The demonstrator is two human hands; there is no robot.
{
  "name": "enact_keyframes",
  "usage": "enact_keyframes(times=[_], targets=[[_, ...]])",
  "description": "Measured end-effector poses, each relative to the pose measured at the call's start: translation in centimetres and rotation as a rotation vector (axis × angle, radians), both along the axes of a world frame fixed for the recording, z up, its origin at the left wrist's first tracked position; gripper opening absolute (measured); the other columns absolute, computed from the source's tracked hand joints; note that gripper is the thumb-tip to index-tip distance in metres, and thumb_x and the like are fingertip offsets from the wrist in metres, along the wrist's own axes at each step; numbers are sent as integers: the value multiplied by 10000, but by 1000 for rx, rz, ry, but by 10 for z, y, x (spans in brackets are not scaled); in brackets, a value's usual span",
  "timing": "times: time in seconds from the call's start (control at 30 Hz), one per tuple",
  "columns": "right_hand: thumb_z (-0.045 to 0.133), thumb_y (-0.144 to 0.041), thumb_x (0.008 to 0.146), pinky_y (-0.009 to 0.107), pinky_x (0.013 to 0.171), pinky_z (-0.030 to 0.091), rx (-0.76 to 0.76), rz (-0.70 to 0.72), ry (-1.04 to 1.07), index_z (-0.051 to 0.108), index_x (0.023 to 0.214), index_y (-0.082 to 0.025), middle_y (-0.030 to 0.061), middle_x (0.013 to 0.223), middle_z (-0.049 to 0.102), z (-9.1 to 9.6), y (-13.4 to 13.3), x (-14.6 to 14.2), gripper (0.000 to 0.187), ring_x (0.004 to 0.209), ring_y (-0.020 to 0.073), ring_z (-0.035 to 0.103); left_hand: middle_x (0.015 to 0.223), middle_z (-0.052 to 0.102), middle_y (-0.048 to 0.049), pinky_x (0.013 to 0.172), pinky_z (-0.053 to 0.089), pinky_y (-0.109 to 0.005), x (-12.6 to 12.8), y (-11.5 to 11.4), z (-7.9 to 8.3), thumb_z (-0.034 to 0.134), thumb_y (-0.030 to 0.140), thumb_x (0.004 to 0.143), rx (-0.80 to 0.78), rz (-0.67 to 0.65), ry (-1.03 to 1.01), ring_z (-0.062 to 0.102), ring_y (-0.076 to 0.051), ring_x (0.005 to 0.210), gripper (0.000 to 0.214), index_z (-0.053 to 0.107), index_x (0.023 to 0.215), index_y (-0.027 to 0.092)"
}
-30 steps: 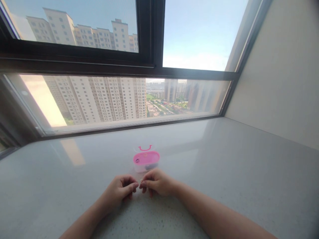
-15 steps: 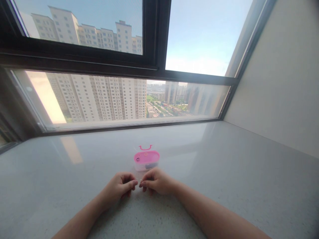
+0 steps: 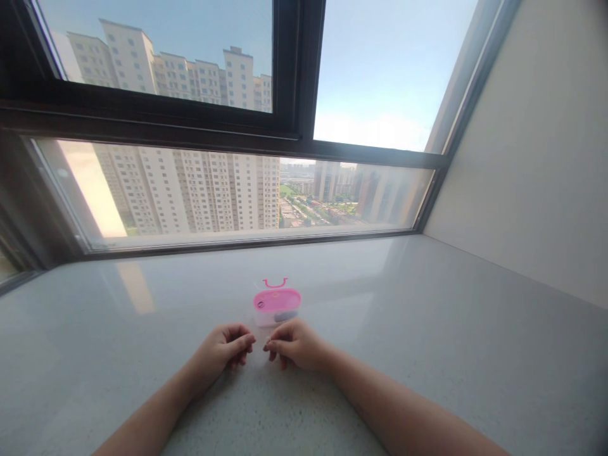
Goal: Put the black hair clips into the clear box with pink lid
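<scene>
A small oval box [image 3: 263,320] with a pink lid [image 3: 284,300] and a see-through body stands on the pale speckled sill. Something dark shows through its side, and a small black loop-shaped thing or mark [image 3: 260,304] is on the lid's left part. Just in front of the box, my left hand [image 3: 226,350] is closed in a pinch, thumb against fingers. Facing it across a narrow gap, my right hand [image 3: 295,346] pinches too and hides part of the box's front. Whatever lies between the fingertips of either hand is too small to make out.
Behind the box lies a pink handle [image 3: 275,283]. The glossy stone sill [image 3: 427,329] runs back to a dark-framed window [image 3: 304,150], with tall buildings outside. A pale wall [image 3: 532,158] closes off the right side.
My left hand has shifted slightly to the left, so the gap between my two pinching hands is wider. The box still stands on the sill; the whole view has tilted a little.
</scene>
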State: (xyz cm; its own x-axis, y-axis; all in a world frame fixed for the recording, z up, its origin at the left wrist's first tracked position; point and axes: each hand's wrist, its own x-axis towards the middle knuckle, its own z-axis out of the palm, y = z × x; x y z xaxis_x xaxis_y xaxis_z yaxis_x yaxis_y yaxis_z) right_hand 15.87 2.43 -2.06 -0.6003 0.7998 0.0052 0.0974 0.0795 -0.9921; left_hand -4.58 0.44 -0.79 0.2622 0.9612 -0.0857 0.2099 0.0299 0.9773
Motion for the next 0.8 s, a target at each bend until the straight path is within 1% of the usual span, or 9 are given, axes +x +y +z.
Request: enact_keyframes(times=[0.1, 0.2, 0.3, 0.47, 0.57, 0.7, 0.8], targets=[[680, -592, 652, 195, 390, 372, -2, -19, 20, 696, 795, -84, 42, 654, 627, -2, 2, 0, 528, 403, 70, 488, 577, 583, 25, 407, 306, -189, 0, 0, 0, 647, 478, 730, 7, 25, -5, 456, -88, 444, 353, 608, 695, 129], [691, -574, 650, 196, 394, 379, 7, 4, 5, 695, 780, -84, 40, 647, 624, 1, 4, 2, 507, 402, 69, 484, 575, 578, 30, 406, 296, -186, 0, 1, 0, 641, 482, 735, 12, 33, 7, 447, -83, 443, 352, 612, 702, 132], [704, -556, 645, 192, 394, 372, 25, 28, -18, 688, 740, -86, 33, 623, 613, 3, 4, 5, 480, 401, 67, 478, 590, 583, 29, 398, 292, -188, 1, 3, -1, 656, 504, 700, 16, 31, 15, 460, -86, 446, 372, 609, 697, 135], [697, -555, 653, 189, 392, 362, 47, 67, -46, 671, 683, -94, 17, 578, 592, 2, 1, 10, 462, 398, 68, 476, 577, 582, 22, 387, 297, -194, 2, 9, -2, 677, 512, 658, -13, -20, 34, 466, -91, 432, 389, 608, 684, 130], [685, -562, 665, 194, 409, 374, 58, 85, -39, 683, 711, -87, 32, 611, 609, 2, 2, 12, 477, 414, 71, 489, 547, 564, 24, 384, 300, -199, 2, 11, -1, 706, 504, 625, -39, -63, 42, 459, -92, 424, 394, 616, 662, 123], [699, -567, 649, 197, 426, 386, 2, 139, -15, 699, 786, -76, 51, 655, 630, 5, 4, 16, 510, 448, 80, 515, 532, 548, 30, 389, 290, -192, -1, 10, 2, 710, 468, 645, -56, -112, 52, 430, -78, 425, 361, 630, 652, 116], [709, -570, 633, 193, 423, 385, -37, 156, -15, 700, 801, -72, 54, 659, 632, 7, 5, 17, 526, 451, 78, 516, 500, 530, 44, 386, 284, -190, -1, 9, 3, 706, 464, 656, -64, -161, 69, 399, -71, 409, 351, 641, 664, 119]])
